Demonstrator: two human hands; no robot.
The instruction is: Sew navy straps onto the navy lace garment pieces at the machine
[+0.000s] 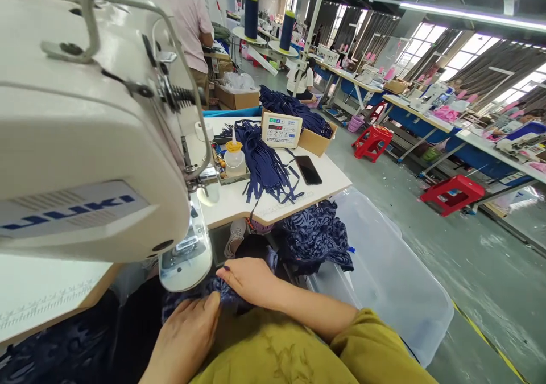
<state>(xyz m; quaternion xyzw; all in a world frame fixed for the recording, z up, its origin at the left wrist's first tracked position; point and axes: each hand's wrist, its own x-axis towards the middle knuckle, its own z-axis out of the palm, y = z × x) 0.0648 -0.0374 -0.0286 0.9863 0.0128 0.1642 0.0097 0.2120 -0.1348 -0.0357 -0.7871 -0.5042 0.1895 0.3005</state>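
Below the front edge of the sewing machine [98,122], both my hands grip a dark blue patterned fabric piece [219,286]. My left hand [187,324] is closed on its near side, thumb on top. My right hand [249,281] pinches the same fabric a little farther right, its fingers partly hidden. Just above the hands is the rounded end of the machine's bed [185,264]. More of the patterned fabric [318,236] hangs over the rim of a clear plastic bin [384,276] to the right.
On the white table [328,173] lie a bundle of navy straps [264,162], a phone [308,170], an oil bottle [234,157] and a control panel [281,129]. A cardboard box [318,140] holds more straps. Red stools [452,194] and other sewing stations stand beyond.
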